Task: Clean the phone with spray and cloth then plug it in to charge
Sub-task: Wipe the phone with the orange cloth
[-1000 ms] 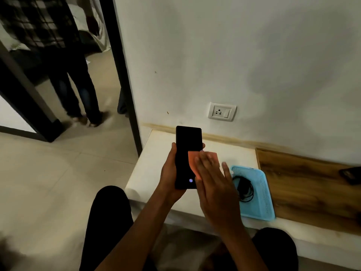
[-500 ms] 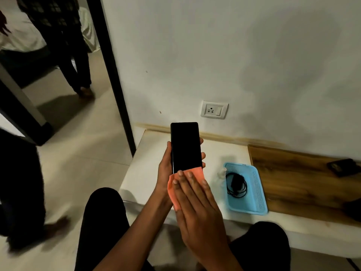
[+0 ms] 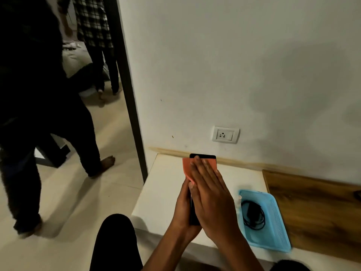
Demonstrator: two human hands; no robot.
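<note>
Item: smartphone (image 3: pixel 203 156), gripped in my left hand (image 3: pixel 182 210); my flat right hand (image 3: pixel 210 194) has pushed the orange cloth (image 3: pixel 186 168) from bottom to top edge.

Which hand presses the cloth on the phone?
The right hand: it lies flat on the orange cloth over the phone. The left hand grips the phone from the side.

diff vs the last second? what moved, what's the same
The right hand slid the orange cloth from the phone's lower end up to its top edge. The left hand still grips the phone; the charger stays in the blue tray.
</note>
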